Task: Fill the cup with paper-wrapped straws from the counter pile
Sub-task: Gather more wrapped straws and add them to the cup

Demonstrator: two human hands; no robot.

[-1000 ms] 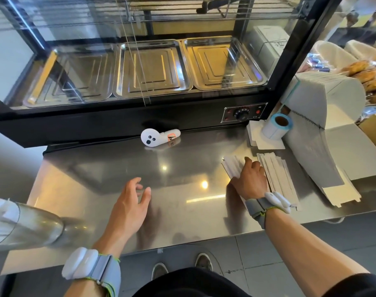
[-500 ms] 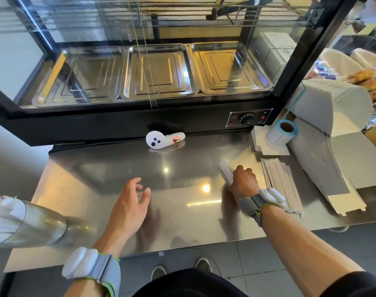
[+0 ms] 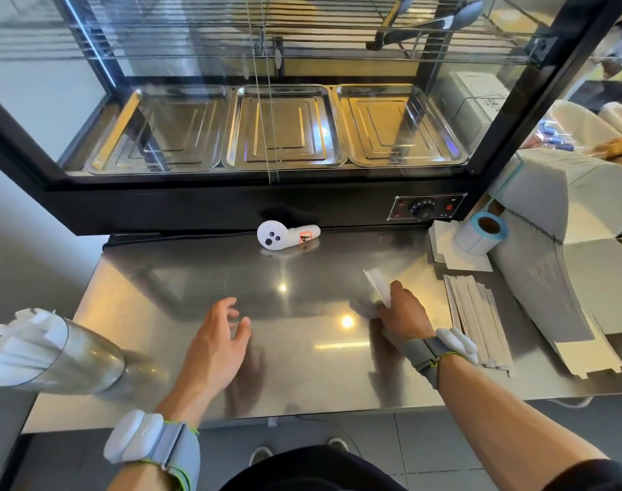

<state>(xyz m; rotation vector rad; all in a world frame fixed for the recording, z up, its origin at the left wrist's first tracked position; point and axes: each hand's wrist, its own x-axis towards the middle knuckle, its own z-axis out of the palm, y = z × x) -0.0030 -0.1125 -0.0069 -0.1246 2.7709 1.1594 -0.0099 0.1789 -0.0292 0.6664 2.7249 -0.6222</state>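
Note:
A steel cup (image 3: pixel 86 359) stands at the counter's left end, with several white paper-wrapped straws (image 3: pixel 22 338) sticking out of its mouth. My right hand (image 3: pixel 403 310) is closed around a bunch of wrapped straws (image 3: pixel 378 287), their ends pointing up and away from me, just above the counter. To its right the pile of wrapped straws (image 3: pixel 479 324) lies flat on the steel. My left hand (image 3: pixel 217 345) hovers over the counter's middle, fingers spread, holding nothing.
A white controller (image 3: pixel 284 235) lies at the back by the glass display case (image 3: pixel 277 129). At the right are a label roll (image 3: pixel 483 232) and stacks of flat white cartons (image 3: pixel 564 264). The counter's front edge (image 3: pixel 302 416) runs close to my body.
My right hand has gathered a bunch of straws off the counter, closed on it and drawn it left, away from the pile. My left hand has stayed put.

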